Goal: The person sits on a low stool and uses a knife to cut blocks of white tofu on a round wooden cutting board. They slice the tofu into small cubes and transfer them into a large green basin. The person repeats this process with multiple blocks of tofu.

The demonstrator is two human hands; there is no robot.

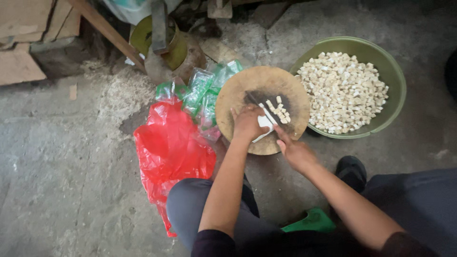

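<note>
Head view of a person crouched over a round wooden chopping board [247, 88] set on a rough concrete floor [62, 157]. Left hand [247, 124] rests on the board with fingers curled down, pressing on a pale white block [264, 124] that lies partly under it; its grip is closed on that block. Right hand [294, 151] lies at the board's near edge, fingers wrapped closed around a knife [266, 112] whose dark blade runs diagonally up across the board, just beside the left hand's knuckles. Small pale cubes [281, 110] lie in a loose cluster on the board, just right of the blade. Green plastic basin [395, 71] stands on the floor touching the board's right side, heaped with many similar pale cubes [342, 93]. Clear packets with green printing [202, 93] lie piled at the board's left edge, partly beneath it. Crumpled red plastic bag [171, 147] lies on the floor below the packets, against the person's left knee [190, 204]. Wooden planks [28, 38] occupy the upper left corner. Green object [312, 221] shows between the knees; its kind cannot be told.
</note>
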